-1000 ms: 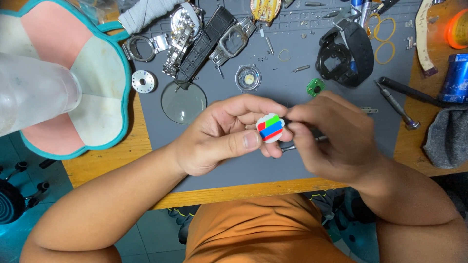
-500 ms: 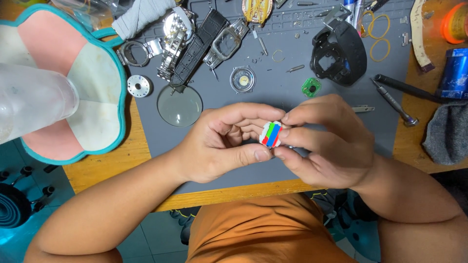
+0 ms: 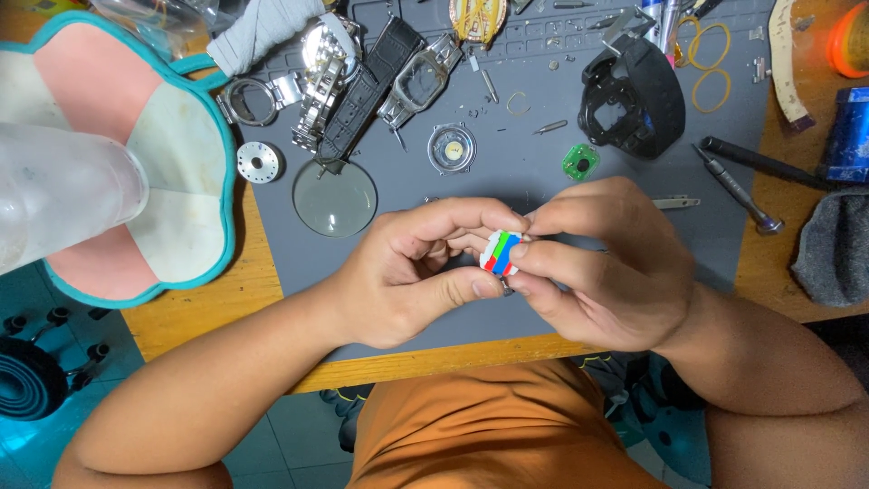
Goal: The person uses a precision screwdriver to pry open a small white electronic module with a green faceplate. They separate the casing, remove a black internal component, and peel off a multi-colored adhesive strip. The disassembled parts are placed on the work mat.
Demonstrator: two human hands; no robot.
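**Both hands pinch a small striped piece above the mat's near edge**

Dead centre: a small round piece [image 3: 501, 253] with red, green, blue and white stripes, held up just above the near edge of the grey work mat [image 3: 543, 172]. The left hand [image 3: 407, 276] has it clamped between thumb and curled forefinger; the right hand [image 3: 606, 267] closes in from the other side, thumb and fingertips pressed together on its rim. Both grips are tight, no gap showing. A dark, thin tip peeks out under the piece; what it is, I cannot tell.

Doing this well, by my reading, means a light, steady pinch on the edges only, keeping the piece low over the mat so a slip lands softly among the parts rather than on the floor.

Outward now: a small green circuit board [image 3: 579, 163] lies just beyond the right knuckles, a round magnifying lens [image 3: 335, 197] beyond the left hand. Toward the mat's far edge, a metal-bracelet watch [image 3: 321, 81], a black leather strap [image 3: 367, 86] and a bulky black watch case [image 3: 632, 95].

Packaging: a blue cylinder-like can [image 3: 851, 136] at the bench's right edge, an orange round lid [image 3: 851, 41] in the far right corner, yellow rubber bands [image 3: 711, 63] nearby. At the left, a pink-and-cream pad with teal trim [image 3: 109, 181] under a clear plastic tumbler [image 3: 63, 199].
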